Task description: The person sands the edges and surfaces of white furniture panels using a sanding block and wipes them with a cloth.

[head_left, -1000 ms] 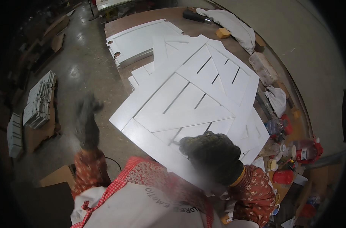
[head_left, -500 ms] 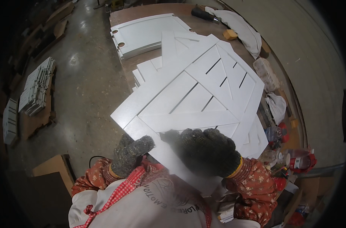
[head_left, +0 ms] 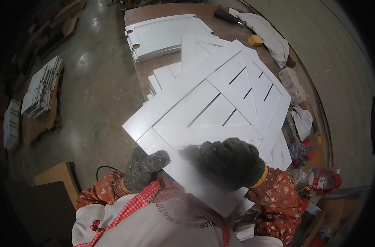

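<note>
A white slatted panel with grooves and dark slots lies tilted across a stack of similar white panels. My left hand, in a dark grey knitted glove, grips its near-left edge, thumb on top and the other fingers hidden beneath. Over the panel's near part rests my right hand, gloved the same way, with curled fingers. Whatever lies under its palm, if anything, is hidden, and its left side is smeared by motion.
Curved white boards are piled at the table's far end. Along the right edge lie a dark-handled tool, a yellow block, white cloth and bottles. More white panels are stacked on the floor at left.
The whole scene has shifted slightly to the right in view. My right hand stays curled on the panel's near part, and my left hand keeps its hold on the edge.
</note>
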`<state>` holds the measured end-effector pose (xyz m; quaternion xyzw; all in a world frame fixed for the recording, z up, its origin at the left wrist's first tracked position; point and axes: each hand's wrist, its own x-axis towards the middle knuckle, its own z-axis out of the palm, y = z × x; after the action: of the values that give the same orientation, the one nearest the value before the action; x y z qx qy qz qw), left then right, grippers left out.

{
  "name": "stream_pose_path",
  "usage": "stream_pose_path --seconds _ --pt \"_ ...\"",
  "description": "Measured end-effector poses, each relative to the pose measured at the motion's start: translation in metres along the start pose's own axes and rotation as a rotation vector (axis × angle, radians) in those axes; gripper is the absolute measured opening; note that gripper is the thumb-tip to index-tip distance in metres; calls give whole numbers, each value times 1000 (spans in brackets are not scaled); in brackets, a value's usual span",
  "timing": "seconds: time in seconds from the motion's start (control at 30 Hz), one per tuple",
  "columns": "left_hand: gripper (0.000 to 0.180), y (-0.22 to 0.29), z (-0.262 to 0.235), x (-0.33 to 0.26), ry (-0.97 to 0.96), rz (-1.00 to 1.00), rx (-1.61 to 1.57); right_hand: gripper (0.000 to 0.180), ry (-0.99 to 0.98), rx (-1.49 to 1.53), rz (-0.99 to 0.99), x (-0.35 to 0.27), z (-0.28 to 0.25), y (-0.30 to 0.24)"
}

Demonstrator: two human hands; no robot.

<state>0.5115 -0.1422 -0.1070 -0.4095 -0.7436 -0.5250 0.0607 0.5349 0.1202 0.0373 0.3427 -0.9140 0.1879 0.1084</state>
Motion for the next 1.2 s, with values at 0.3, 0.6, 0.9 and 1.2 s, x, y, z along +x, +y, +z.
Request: stream_pose_path --seconds 0.3,0.6,0.9,1.2 --pt "24 19 -4 1 2 -478 -479 21 37 -76 -43 4 2 7" --pt "47 1 0 -2 3 -97 -69 27 33 -36 37 3 8 4" --pt "41 6 4 0 74 -251 -132 33 -11 -163 -72 3 4 4" --pt "40 13 -4 19 71 94 245 28 -286 -181 115 -6 -17 1"
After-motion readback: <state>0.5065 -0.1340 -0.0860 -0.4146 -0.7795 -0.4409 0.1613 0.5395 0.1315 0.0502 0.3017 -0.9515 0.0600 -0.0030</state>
